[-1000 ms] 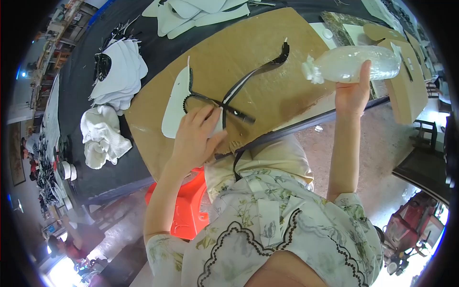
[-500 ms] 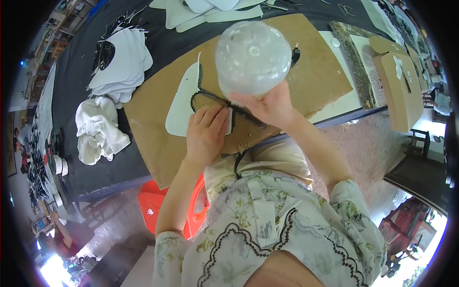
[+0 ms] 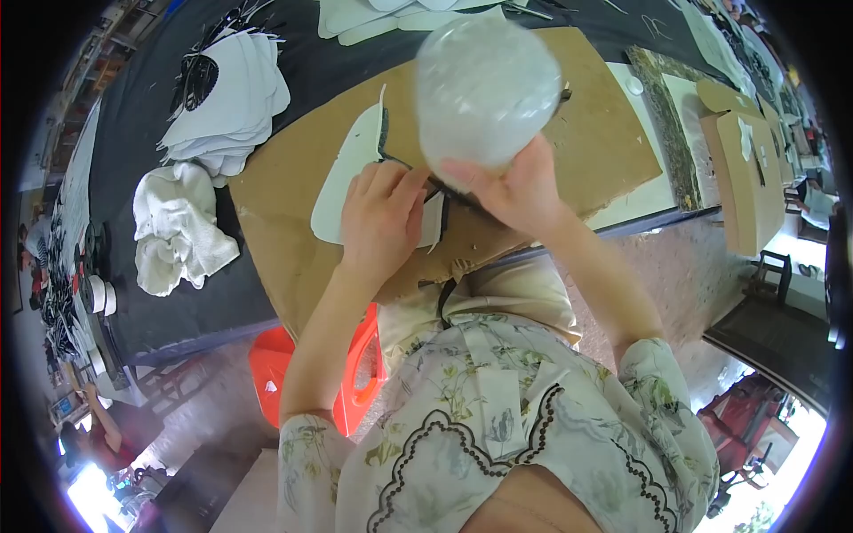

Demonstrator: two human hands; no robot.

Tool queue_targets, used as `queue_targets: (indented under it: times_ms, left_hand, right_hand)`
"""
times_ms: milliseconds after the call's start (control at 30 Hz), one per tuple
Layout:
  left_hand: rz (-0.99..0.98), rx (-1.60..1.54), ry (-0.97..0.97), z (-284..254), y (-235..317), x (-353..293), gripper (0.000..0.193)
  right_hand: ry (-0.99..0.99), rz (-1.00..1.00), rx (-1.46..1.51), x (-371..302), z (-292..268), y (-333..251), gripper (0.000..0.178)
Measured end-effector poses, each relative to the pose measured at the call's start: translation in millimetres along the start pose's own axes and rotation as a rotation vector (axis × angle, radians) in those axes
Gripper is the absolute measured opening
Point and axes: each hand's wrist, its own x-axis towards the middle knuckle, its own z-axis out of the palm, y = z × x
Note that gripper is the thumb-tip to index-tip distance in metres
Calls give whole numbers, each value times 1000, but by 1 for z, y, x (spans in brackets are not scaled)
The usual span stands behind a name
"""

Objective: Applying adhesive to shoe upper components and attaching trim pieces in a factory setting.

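Observation:
A translucent, rounded plastic bottle (image 3: 484, 89) with whitish contents is tipped, its broad base facing up toward me. My right hand (image 3: 522, 191) is closed around its lower end. The bottle's mouth is hidden beneath it. Beside it, my left hand (image 3: 384, 209) has its fingers bent and together, pinching a narrow black strip (image 3: 433, 188) at the edge of a white, curved flat piece (image 3: 348, 173). That piece lies on a brown cardboard sheet (image 3: 604, 124), partly covered by my left hand, and has a dark edging along one side.
At the left, a stack of white cut pieces (image 3: 235, 93) with black strips lies above a crumpled white cloth (image 3: 182, 231). More white pieces (image 3: 373, 19) lie at the far edge. A cardboard box (image 3: 737, 178) stands right. A red plastic stool (image 3: 355, 395) is below the table.
The bottle has moved slightly right and away from me, tilting more, with my right hand. My left hand has slid a little forward, covering the looped part of the black strip.

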Motion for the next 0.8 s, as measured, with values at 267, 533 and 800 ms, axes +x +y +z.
queue_targets:
  times_ms: [267, 533, 800]
  left_hand:
    - [130, 27, 23, 5, -5, 3, 17]
    - [-98, 59, 120, -23, -7, -31, 21]
    - [-273, 59, 60, -27, 2, -67, 26]
  right_hand:
    - [73, 117, 103, -2, 8, 7, 62]
    - [78, -73, -314, 2, -31, 34, 65]
    - [147, -64, -171, 11, -27, 33, 66]
